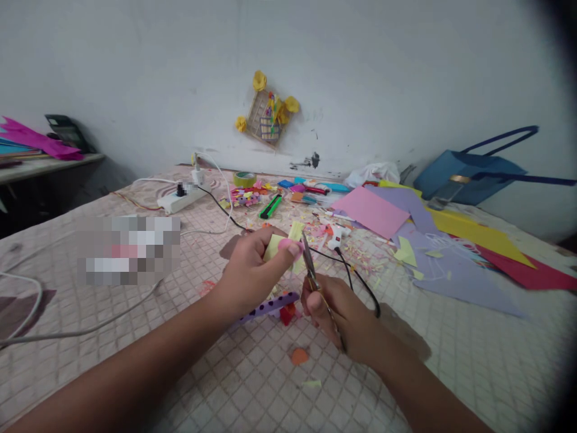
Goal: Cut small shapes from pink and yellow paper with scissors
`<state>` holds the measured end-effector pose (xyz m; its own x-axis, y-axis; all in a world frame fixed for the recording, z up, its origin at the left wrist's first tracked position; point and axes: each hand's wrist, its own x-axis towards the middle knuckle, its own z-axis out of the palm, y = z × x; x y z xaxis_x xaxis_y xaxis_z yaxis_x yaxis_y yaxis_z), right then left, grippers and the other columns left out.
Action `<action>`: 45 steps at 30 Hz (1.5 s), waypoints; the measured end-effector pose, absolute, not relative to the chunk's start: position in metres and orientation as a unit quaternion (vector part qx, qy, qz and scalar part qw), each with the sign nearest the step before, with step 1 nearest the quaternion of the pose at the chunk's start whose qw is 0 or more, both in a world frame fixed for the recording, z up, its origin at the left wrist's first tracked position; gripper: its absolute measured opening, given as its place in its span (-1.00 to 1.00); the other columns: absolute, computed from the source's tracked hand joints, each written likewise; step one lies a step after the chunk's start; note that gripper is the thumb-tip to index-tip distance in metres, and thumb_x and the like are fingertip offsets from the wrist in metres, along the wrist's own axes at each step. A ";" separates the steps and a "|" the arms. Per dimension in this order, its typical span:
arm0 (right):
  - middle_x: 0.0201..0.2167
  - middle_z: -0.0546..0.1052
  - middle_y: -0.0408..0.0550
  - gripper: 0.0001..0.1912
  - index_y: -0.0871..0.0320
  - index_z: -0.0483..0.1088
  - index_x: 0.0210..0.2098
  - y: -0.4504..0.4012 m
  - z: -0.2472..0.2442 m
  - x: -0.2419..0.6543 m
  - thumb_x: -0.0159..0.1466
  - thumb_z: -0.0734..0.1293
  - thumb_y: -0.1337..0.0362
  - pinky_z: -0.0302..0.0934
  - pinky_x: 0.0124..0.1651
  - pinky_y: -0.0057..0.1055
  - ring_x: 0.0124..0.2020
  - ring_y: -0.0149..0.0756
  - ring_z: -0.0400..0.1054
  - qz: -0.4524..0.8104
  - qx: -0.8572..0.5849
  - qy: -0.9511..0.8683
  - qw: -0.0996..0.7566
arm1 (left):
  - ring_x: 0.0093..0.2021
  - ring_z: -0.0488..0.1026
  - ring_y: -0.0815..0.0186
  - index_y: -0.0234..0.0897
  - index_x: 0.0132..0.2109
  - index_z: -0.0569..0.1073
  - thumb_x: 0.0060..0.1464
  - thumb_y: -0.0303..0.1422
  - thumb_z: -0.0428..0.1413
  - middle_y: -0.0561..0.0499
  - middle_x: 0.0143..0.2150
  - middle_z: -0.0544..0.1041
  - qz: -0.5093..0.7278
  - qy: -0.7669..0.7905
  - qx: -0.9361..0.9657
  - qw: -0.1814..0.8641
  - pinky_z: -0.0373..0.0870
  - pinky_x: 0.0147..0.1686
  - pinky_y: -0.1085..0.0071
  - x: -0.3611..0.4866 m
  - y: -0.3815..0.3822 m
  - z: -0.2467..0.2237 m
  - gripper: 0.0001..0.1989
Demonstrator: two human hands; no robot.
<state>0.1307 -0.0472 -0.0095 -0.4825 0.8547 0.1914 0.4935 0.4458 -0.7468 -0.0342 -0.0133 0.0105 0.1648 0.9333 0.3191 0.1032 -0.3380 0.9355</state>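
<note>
My left hand (259, 261) pinches a piece of pale yellow paper (273, 246) with a pink round paper piece (285, 243) on top, the thumb pressed over them. In my right hand (338, 307) is a pair of scissors (310, 267), blades pointing up and away, at the right edge of the papers. Whether the blades are cutting into the paper is too small to tell. Under my hands lies a purple strip with dark dots (270, 305), beside red paper scraps (287, 314). Nearer to me is an orange paper piece (299, 356).
Beyond my hands are a green cutter knife (271, 206), a tape roll (244, 178) and a glue gun (337, 237) with a black cord. A power strip (184, 198) stands left. Coloured sheets (469, 282) and a blue bag (460, 177) lie right.
</note>
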 end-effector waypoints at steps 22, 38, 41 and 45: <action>-0.60 0.30 -0.16 -0.43 0.13 0.15 -0.49 -0.044 -0.010 0.132 0.21 -0.08 -0.22 0.04 -0.51 -0.47 -0.58 -0.39 0.18 0.320 -0.423 -0.802 0.273 | -0.56 0.15 0.47 -0.30 -0.49 0.30 -0.02 -0.26 0.09 0.13 -0.57 0.25 0.512 0.403 0.642 0.405 0.10 -0.59 0.55 -0.033 -0.015 0.014 -0.77; -0.58 0.28 -0.15 -0.43 0.13 0.11 -0.50 -0.045 -0.012 0.133 0.21 -0.10 -0.22 0.00 -0.53 -0.48 -0.57 -0.40 0.12 0.300 -0.439 -0.801 0.273 | -0.55 0.17 0.46 -0.30 -0.49 0.32 -0.02 -0.27 0.09 0.11 -0.56 0.26 0.515 0.402 0.648 0.391 0.12 -0.59 0.55 -0.034 -0.015 0.013 -0.80; -0.59 0.29 -0.16 -0.42 0.13 0.12 -0.50 -0.045 -0.013 0.133 0.20 -0.11 -0.24 0.00 -0.51 -0.48 -0.56 -0.39 0.14 0.303 -0.433 -0.804 0.273 | -0.55 0.16 0.46 -0.30 -0.49 0.31 -0.01 -0.28 0.08 0.12 -0.56 0.25 0.515 0.400 0.650 0.391 0.11 -0.59 0.55 -0.034 -0.015 0.014 -0.79; -0.56 0.32 -0.14 -0.47 0.12 0.14 -0.49 -0.044 -0.012 0.133 0.24 -0.07 -0.18 0.01 -0.48 -0.47 -0.53 -0.37 0.17 0.289 -0.422 -0.813 0.280 | -0.56 0.13 0.48 -0.30 -0.49 0.30 0.01 -0.27 0.08 0.14 -0.57 0.23 0.512 0.397 0.653 0.392 0.08 -0.60 0.56 -0.034 -0.016 0.015 -0.78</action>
